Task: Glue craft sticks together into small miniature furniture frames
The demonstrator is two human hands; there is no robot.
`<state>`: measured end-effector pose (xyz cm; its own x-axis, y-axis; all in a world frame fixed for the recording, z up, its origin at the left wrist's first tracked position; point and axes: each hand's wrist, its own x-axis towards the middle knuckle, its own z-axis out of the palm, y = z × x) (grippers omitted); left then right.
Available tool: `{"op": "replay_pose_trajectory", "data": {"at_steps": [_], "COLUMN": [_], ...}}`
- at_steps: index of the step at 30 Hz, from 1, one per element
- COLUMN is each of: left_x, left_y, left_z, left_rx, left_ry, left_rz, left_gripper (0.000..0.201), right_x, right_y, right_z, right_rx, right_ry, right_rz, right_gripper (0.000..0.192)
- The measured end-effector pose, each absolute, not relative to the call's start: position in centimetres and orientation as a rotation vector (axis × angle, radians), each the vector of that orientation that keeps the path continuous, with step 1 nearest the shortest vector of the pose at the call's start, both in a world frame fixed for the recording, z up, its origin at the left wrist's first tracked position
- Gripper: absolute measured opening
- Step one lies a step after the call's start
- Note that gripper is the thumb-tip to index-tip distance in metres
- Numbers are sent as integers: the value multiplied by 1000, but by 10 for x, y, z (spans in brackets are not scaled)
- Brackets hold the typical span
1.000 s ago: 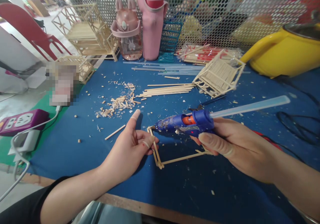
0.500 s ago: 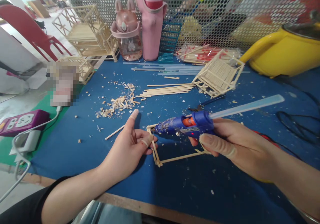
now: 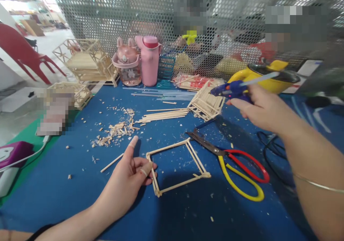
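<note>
A rectangular frame of thin wooden sticks lies low over the blue table. My left hand pinches its left side between thumb and fingers, with the index finger stretched out. Up at the right, my right hand grips a blue glue gun with a clear glue stick out of its back end. The gun's nozzle points left, above a small slatted stick piece. Scissors with one red and one yellow handle lie right of the frame, blades toward its upper right corner.
Several loose sticks and a heap of cut scraps lie behind the left hand. Pink bottles, a stick model and a yellow pot stand along the mesh screen. A black cable lies at right.
My right hand has lifted the glue gun off the frame's upper left corner and carried it up and right. The scissors and whole frame now show. My left hand keeps its pinch; the view has tilted up.
</note>
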<state>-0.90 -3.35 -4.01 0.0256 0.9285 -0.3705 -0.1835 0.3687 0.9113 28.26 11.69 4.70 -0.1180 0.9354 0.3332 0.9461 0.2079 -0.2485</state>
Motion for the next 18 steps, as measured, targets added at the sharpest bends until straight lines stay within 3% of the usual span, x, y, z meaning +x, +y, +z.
{"op": "replay_pose_trajectory", "data": {"at_steps": [5,10,12,14,18], "left_x": [-9,-9,-10,-10,-11], "left_y": [-33,-32,-33,-33,-34], "left_z": [-38,-36,-36,-37,-38], "left_rx": [799,804,803,809,829], "left_ry": [1248,1277,1283,1272,1233], "left_rz": [1002,992,989,997,1029], "left_gripper": [89,88,88,89,90], "right_x": [272,251,235,213,165], "right_y": [154,128,93,54,7], "right_z": [33,39,47,48,21], "right_rx": [-1976,-2076,-1856,-1555,-1297], "right_ry": [-2293,-2278,-2115,-2045,-2411], "right_rz": [-235,-406,-552,-240,999], "right_gripper": [51,50,39,22,19]}}
